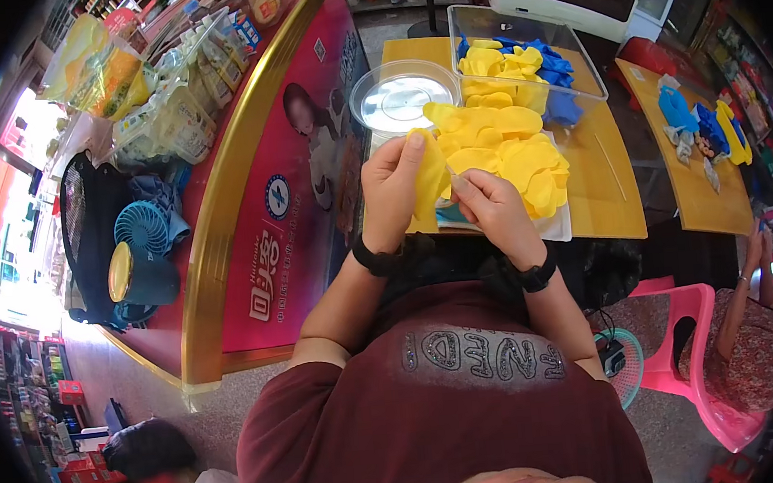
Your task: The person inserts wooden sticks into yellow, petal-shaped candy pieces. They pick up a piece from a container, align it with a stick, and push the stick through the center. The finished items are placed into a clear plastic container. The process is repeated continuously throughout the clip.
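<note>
My left hand point(389, 191) is closed on a yellow fabric piece point(431, 193), with the thumb lying on top of it near its upper edge. The piece hangs down from the fingers in front of me. Right beside its edge, my right hand point(495, 207) is pinched shut. A small thin tip shows at those fingertips, too small to name. Just beyond both hands lies a pile of soft yellow pieces point(534, 174) with rounded lobes, on a white tray point(563, 227).
A clear plastic bin point(580, 72) of yellow and blue pieces stands behind the pile on the wooden table point(614, 196). Left of it lies a round clear lid point(402, 95). A pink counter point(260, 197) rises at my left. Another person sits on a pink chair point(688, 381) at right.
</note>
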`<state>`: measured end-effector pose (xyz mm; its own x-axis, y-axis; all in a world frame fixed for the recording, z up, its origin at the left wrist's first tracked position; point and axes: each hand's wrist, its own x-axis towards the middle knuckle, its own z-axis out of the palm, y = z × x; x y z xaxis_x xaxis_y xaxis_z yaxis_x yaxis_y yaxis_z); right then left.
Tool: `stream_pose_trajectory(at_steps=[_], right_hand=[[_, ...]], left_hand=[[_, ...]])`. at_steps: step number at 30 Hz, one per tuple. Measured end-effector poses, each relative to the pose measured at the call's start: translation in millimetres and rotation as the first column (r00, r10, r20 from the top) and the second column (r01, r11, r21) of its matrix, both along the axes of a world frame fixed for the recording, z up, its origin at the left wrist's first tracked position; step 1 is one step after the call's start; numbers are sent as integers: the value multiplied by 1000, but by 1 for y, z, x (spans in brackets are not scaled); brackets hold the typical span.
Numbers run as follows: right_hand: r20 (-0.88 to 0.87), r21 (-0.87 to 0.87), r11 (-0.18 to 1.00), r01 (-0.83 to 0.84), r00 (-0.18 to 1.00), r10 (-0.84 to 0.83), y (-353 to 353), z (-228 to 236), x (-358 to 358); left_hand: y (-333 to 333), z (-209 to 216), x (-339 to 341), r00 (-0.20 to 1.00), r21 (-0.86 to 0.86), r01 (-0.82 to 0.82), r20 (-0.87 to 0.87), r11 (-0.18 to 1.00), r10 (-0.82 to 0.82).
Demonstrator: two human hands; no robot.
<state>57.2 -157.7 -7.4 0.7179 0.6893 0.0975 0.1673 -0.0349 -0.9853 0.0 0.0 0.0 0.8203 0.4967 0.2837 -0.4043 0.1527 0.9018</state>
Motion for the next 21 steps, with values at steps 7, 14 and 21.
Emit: stream_pose_trajectory(at_steps=[7, 14, 21], right_hand=[[530, -161, 983, 89, 848, 10, -9, 9, 3], [547, -206, 963, -175, 795, 262, -8, 1, 0], [73, 124, 982, -145, 988, 136, -27, 16, 11]], left_hand=[[19, 9, -3, 924, -23, 263, -282, 964, -259], [26, 3, 2, 812, -121, 447, -360, 886, -459], [11, 21, 3, 827, -116, 422, -357, 899, -434]])
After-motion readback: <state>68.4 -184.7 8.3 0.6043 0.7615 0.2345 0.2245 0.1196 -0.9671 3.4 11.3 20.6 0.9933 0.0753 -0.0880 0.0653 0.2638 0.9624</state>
